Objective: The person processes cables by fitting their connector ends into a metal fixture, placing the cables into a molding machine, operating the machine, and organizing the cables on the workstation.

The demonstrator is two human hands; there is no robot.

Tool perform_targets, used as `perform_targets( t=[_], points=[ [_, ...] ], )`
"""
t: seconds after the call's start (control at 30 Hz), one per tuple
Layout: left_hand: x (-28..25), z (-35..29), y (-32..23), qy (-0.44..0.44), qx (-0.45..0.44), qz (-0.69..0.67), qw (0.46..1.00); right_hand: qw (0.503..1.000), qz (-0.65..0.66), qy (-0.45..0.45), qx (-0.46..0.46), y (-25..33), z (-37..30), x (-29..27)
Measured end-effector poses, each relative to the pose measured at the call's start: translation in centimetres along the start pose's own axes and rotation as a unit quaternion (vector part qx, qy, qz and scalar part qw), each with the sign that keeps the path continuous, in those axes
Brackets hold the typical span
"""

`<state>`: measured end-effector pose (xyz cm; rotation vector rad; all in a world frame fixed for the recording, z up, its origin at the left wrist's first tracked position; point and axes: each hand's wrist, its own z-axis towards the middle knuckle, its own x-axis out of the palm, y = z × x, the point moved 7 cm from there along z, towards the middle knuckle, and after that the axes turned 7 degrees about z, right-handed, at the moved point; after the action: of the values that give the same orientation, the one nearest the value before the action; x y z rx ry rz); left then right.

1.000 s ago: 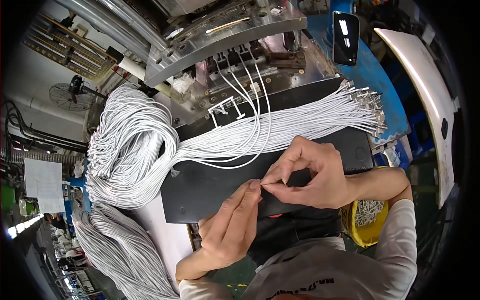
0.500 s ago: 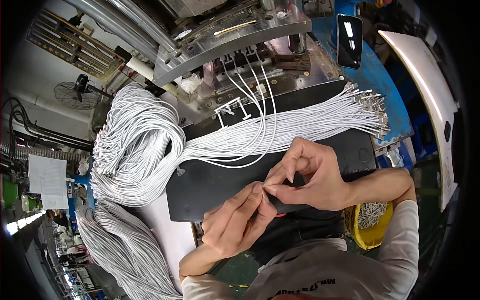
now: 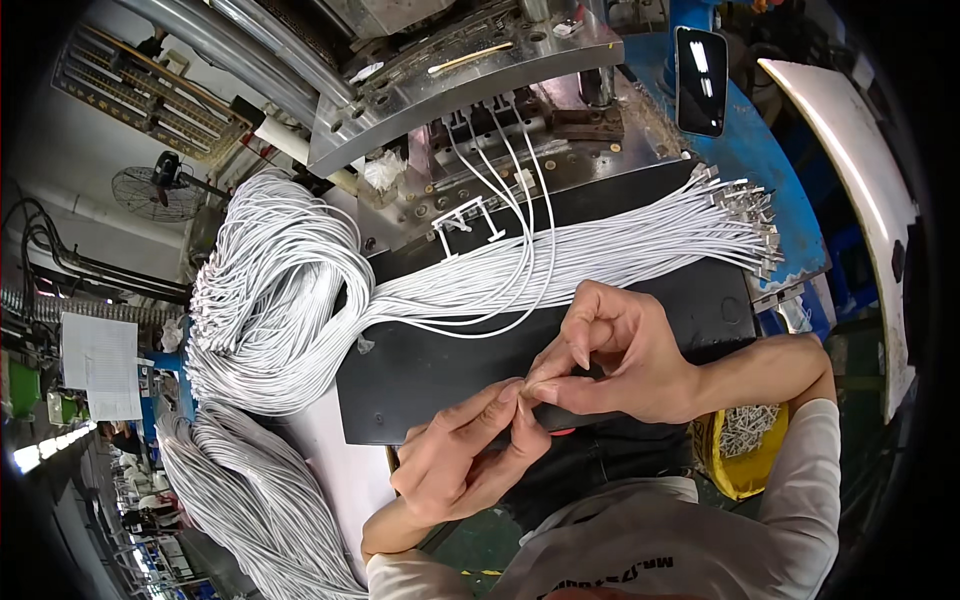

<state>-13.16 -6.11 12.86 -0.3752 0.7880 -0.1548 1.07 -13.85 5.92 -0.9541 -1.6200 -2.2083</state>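
White-sheathed cables (image 3: pixel 620 245) fill the middle of my head view, the only feed I have, bundled with the long axis running left to right and rising slightly toward the right. At the left they bend into a thick coil (image 3: pixel 225 310); at the right they fan out into metal-tipped connector ends (image 3: pixel 745 220).

I read both hands on the near side of that bundle, over the black work board (image 3: pixel 410 390). The right hand (image 3: pixel 635 365) is the nearer: its bent knuckles come right up to the bundle's lower edge in view, though I can't tell whether they touch. The left hand (image 3: pixel 465 455) sits lower and farther to the left.

Thumb and forefinger of each are pinched closed, and the two pinches meet tip to tip. Anything between them is too small or too hidden for me to make out. From that meeting point, the bundle lies straight across on the far side, away from the body.

Past it, I see a few looped cables (image 3: pixel 551 225) reaching up under the steel press plate (image 3: pixel 400 112), and a white plastic sprue (image 3: pixel 463 213) lying along the bundle's far edge, left of those loops.
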Motion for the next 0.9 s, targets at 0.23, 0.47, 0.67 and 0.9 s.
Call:
perform_targets(
  t=[0.23, 0.47, 0.67, 0.9],
  points=[
    [0.0, 0.0, 1.0, -0.025, -0.024, -0.134, 0.99, 1.0, 0.023, 0.012, 0.005, 0.4, -0.2, 0.2],
    [0.0, 0.0, 1.7, 0.004, -0.234, -0.332, 0.914, 1.0, -0.009, 0.002, -0.022, 1.4, 0.0, 0.0],
    [0.3, -0.5, 2.6, 0.044, -0.325, -0.419, 0.847, 0.998, -0.002, -0.004, -0.063, 1.8, 0.0, -0.5],
    [1.0, -0.5, 3.2, 0.073, -0.368, -0.42, 0.826, 0.997, 0.007, -0.013, -0.074, 2.3, 0.2, -0.8]
  ],
)
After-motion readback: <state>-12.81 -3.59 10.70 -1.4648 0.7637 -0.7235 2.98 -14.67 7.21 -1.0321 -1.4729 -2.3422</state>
